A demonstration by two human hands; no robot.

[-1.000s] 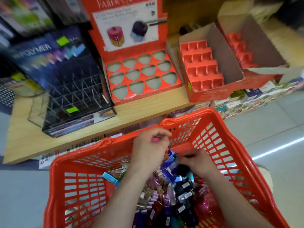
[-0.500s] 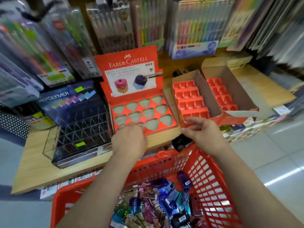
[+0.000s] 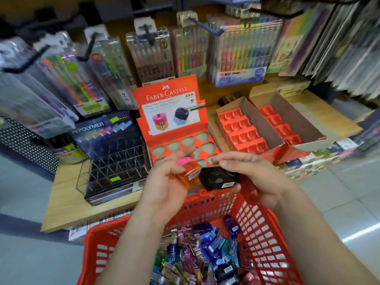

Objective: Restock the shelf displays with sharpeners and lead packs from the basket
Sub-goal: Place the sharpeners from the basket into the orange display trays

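Observation:
My left hand grips a pink and orange sharpener above the basket's far rim. My right hand holds a black sharpener right beside it; the two sharpeners nearly touch. Both hands hover in front of the red Faber-Castell display, whose visible rounded slots hold nothing. The red plastic basket below holds many sharpeners and lead packs in blue, purple and metallic colours.
A dark Hi-Polymer lead rack with bare grid cells stands left of the red display on the wooden shelf. Two open cardboard boxes with red trays sit to the right. Hanging pen packs fill the wall behind.
Both hands have come up out of the basket with a sharpener each and now meet in front of the red display. The camera has tilted up toward the shelf.

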